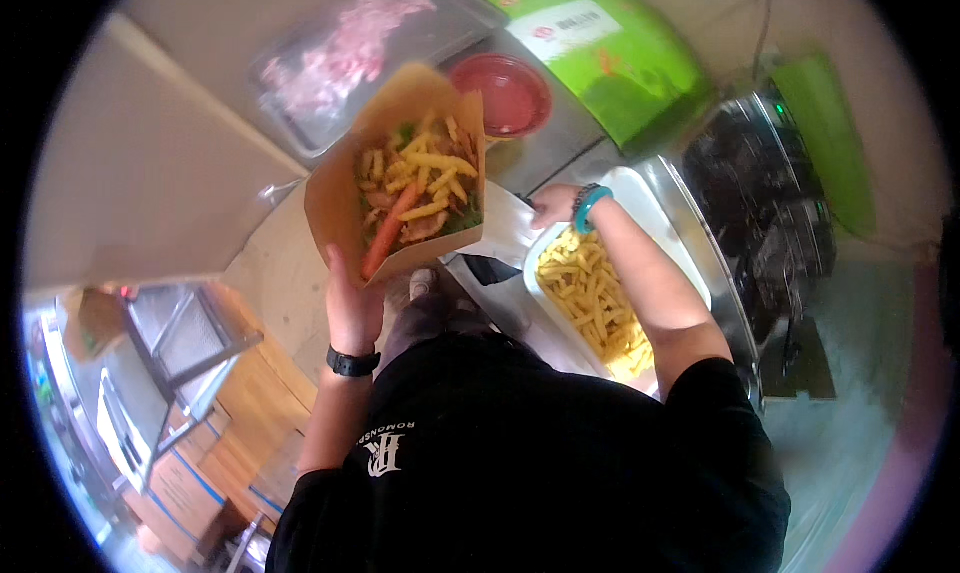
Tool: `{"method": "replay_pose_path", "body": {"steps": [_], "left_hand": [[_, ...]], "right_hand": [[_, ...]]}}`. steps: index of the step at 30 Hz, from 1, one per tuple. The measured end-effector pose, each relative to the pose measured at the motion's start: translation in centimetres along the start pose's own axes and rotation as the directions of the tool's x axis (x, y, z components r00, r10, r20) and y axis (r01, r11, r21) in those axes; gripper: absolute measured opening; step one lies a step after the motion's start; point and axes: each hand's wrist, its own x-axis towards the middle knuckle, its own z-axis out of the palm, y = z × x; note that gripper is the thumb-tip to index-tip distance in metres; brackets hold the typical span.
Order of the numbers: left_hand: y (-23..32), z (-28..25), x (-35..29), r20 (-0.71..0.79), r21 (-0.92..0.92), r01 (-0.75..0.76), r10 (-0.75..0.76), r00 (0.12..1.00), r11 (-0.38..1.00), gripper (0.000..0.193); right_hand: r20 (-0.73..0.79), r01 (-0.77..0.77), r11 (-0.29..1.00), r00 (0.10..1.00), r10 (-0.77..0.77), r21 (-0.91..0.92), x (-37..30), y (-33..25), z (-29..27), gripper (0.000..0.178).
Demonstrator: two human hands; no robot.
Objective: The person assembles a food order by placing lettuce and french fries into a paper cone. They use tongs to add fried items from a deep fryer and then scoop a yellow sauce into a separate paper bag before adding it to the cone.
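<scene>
Left hand point(355, 313) grips the box point(330, 208) by its lower end, thumb up one side, other fingers hidden. Box held up, open top showing fries point(437, 185) and a red stick point(392, 230) (sausage-like). Right hand point(560, 205) at the far-left corner of the white tray point(632, 188), fingers bent; can't tell if they hold anything. More fries fill the tray.

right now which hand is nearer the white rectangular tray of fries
Right. The right hand is close by the white rectangular tray, near its far-left corner; the left hand is farther to the left, holding the brown cardboard box.
</scene>
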Motion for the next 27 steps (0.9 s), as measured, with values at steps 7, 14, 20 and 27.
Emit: {"method": "replay_pose_path", "body": {"steps": [7, 14, 20, 27], "left_hand": [[1.9, -3.2, -6.3, -0.175, -0.424, -0.056, -0.022, 0.984, 0.904, 0.055], [1.6, -8.8, -9.8, -0.445, -0.339, -0.269, 0.099, 0.890, 0.902, 0.055], [1.1, -14.6, -11.1, -0.525, -0.455, -0.388, 0.110, 0.844, 0.802, 0.047], [3.3, -24.7, -15.4, -0.706, -0.499, -0.491, -0.006, 0.708, 0.715, 0.053]], "right_hand": [[-0.013, 0.042, 0.922, 0.999, -0.041, 0.384, -0.3, -0.8, -2.4, 0.038], [-0.146, 0.133, 0.847, 0.987, -0.066, 0.515, -0.1, -5.9, -6.2, 0.032], [-0.198, 0.098, 0.865, 0.980, 0.001, 0.491, 2.7, -11.4, -7.2, 0.032], [-0.137, 0.072, 0.940, 0.990, -0.027, 0.334, 4.5, -25.2, -10.1, 0.033]]}}
